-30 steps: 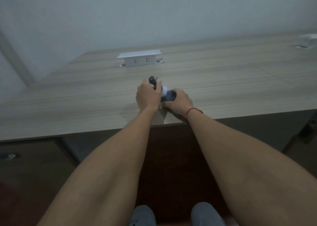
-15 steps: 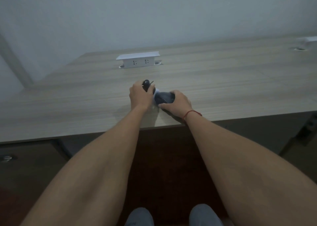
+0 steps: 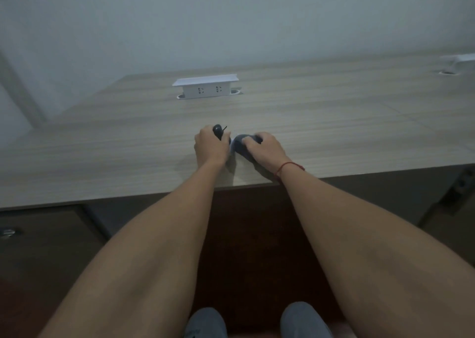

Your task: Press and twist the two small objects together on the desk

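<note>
My left hand grips a small black rounded object with a thin dark stem sticking out of its top. My right hand curls over a dark blue-grey rounded object that rests on the wooden desk. A bit of white shows between the two hands, and what it is cannot be made out. Both hands sit close together near the desk's front edge. A red string circles my right wrist.
A white pop-up socket box stands at the back of the desk. Another white fitting sits at the far right. A pale wall rises behind. Below the desk are dark cabinet fronts, and my grey shoes show at the bottom.
Both hands have drifted slightly left and apart. The dark blue-grey object under my right hand shows more than before.
</note>
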The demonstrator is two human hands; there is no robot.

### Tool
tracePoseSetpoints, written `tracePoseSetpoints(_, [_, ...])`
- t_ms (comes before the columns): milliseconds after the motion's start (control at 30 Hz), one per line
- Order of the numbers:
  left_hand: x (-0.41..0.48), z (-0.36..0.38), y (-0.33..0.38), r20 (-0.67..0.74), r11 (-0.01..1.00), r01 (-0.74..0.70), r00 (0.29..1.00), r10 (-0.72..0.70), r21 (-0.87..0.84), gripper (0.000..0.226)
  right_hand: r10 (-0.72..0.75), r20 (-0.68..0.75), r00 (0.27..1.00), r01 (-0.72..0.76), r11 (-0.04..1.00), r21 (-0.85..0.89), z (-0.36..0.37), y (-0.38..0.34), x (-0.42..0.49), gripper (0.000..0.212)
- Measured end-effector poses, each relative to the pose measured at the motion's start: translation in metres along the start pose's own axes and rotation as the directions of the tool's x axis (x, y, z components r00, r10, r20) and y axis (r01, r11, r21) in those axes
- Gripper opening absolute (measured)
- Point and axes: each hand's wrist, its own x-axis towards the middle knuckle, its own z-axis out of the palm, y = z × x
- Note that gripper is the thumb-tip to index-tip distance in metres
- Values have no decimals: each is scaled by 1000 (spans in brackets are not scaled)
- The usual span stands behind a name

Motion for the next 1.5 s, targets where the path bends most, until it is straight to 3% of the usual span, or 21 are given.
tracePoseSetpoints(100, [0,-2,3,-26,999,30,999,-30,-25,28,16,14,1000,-16,999,29,-1,-1,1,45])
tracePoseSetpoints(233, [2,-1,7,-7,954,225,973,-231,-196,35,18,-31,999,-19,999,-35,0,-2,3,44])
tracePoseSetpoints(333, [6,-7,1,235,912,308,940,-248,-271,25,42,-76,996,-44,999,-32,-1,-1,6,46])
tracePoseSetpoints(433, [9,-25,1,496,840,432,836,-235,-329,18,57,-72,996,-59,998,-30,-1,-1,8,46])
tracePoseSetpoints(500, [12,-27,2,441,864,396,865,-238,-310,22,55,-55,997,-58,997,-47,1,-2,7,46])
tracePoseSetpoints(600, [16,-20,3,142,928,308,949,-283,-208,42,41,-33,999,-42,998,-53,3,-5,5,45])
tracePoseSetpoints(667, [14,-14,3,119,926,307,950,-287,-218,43,36,-41,999,-38,997,-61,4,-4,6,44])
tracePoseSetpoints(833, [9,-24,0,412,882,362,884,-223,-300,15,61,-100,993,-71,993,-91,5,-3,9,45])
tracePoseSetpoints(967, [3,-40,7,546,883,384,817,-187,-272,17,71,-105,992,-82,991,-106,5,-5,9,48])
tracePoseSetpoints(1133, [15,-25,11,360,917,299,913,-194,-265,27,57,-85,995,-65,993,-94,7,-6,5,47])
tracePoseSetpoints(1300, [24,-8,9,191,970,212,964,-187,-117,45,53,-44,998,-57,995,-86,4,-5,3,45])
tracePoseSetpoints(1400, [23,-1,7,67,964,216,976,-208,-153,39,1,30,1000,2,995,-97,2,-3,7,44])
tracePoseSetpoints(1500, [15,3,4,35,957,211,978,-208,-198,34,-38,101,994,52,989,-140,-3,0,12,42])
